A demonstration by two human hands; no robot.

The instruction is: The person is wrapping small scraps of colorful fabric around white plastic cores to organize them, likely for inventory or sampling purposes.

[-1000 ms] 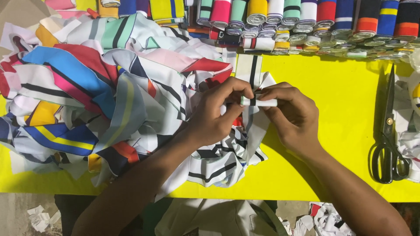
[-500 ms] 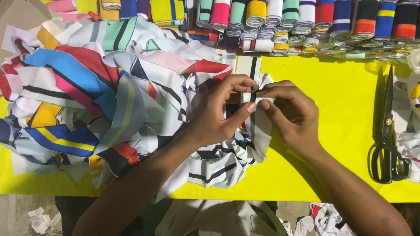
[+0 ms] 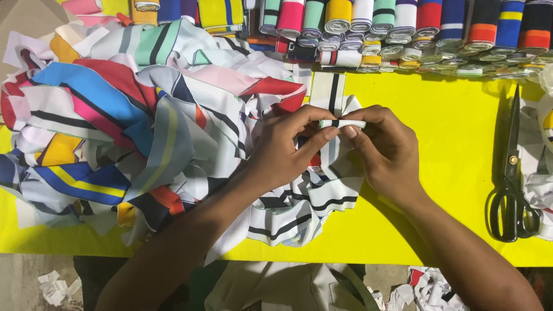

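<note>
Both hands meet at the middle of the head view. Left hand (image 3: 288, 151) pinches one end of a small rolled strip (image 3: 342, 124), white with a black band, thumb below and fingers curled over it; right hand (image 3: 385, 151) grips the other end the same way, fingertips closed tight on the roll. The roll sits between the two thumbs, lifted just above a white-and-black striped length (image 3: 331, 92) that runs from it toward twelve o'clock and also trails down toward six o'clock.

At nine o'clock from the hands lies a loose heap of striped fabric pieces (image 3: 127, 126) in blue, red, white and yellow, touching the left wrist. At twelve o'clock a row of finished rolls (image 3: 403, 26) lines the far edge of the yellow table (image 3: 455, 144). At three o'clock, well apart from the right hand, lie black scissors (image 3: 510, 184).

Judged from this grip, the likeliest slip is the roll loosening: it is held only at its ends, so an eased pinch on either side would probably let the coil spring open or telescope sideways. The tail lying among the heap could also snag on other pieces and pull the roll crooked. A tilted wind would leave the black band misaligned.
</note>
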